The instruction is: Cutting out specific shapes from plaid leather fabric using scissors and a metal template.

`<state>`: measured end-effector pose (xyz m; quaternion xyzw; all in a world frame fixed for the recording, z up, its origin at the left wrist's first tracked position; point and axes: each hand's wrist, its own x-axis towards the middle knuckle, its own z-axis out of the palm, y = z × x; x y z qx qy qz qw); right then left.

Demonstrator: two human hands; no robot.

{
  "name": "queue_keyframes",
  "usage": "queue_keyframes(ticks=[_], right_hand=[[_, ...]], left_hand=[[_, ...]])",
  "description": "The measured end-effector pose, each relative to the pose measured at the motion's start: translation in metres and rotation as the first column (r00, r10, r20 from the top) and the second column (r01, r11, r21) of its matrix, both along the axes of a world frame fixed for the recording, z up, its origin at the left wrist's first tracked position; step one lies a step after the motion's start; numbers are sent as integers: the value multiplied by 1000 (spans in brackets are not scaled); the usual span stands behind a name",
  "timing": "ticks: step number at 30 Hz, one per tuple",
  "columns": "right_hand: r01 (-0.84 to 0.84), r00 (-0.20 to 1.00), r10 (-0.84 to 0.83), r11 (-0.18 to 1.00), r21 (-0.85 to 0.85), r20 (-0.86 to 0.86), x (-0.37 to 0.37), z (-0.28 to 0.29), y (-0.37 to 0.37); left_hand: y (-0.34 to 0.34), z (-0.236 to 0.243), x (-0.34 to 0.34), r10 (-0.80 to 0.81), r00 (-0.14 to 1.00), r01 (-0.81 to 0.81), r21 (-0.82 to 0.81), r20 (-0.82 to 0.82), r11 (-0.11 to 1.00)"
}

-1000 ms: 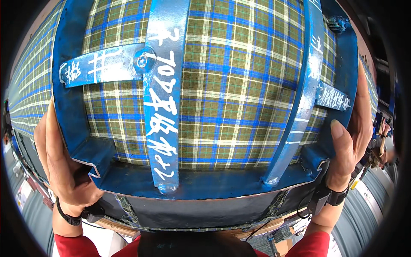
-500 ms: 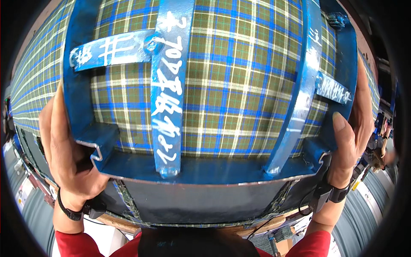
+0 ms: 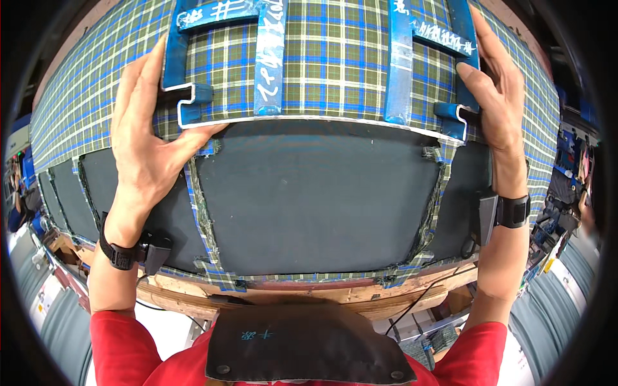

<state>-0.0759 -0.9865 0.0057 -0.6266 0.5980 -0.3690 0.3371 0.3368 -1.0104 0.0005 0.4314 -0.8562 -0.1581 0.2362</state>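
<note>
Well, a blue metal frame lay on plaid fabric, its near edge along the top of a black panel. The left hand had its fingers extended along the left side, thumb spread toward the near edge; the right hand pinched the right side between thumb and fingers.

Blue frame blocking ahead, passage over black panel

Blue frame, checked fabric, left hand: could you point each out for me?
Blue frame [image 3: 270,71], head view: its left long bar.
Checked fabric [image 3: 335,64], head view: stretch between the bars.
Left hand [image 3: 145,143], head view: back of the hand.
</note>
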Motion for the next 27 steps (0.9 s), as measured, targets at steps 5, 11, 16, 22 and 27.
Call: queue_keyframes(ticks=[5, 11, 16, 22, 27], right_hand=[[-26, 999, 25, 998, -58, -25, -10, -7, 0], [-168, 974, 192, 969, -179, 121, 28, 12, -1], [-150, 968, 171, 981, -125, 182, 24, 10, -4], [-156, 942, 178, 983, -98, 284, 15, 8, -4], [-89, 948, 103, 994, -59, 302, 22, 13, -1]], left_hand=[[1, 3, -8, 2, 998, -4, -21, -55, 1000], [2, 1, -3, 17, 994, -14, 31, -112, 999], [1, 0, -1, 39, 992, -33, 52, -120, 998], [0, 0, -1, 34, 992, -26, 70, -123, 997], [0, -3, 2, -2, 988, 9, 43, -156, 999]])
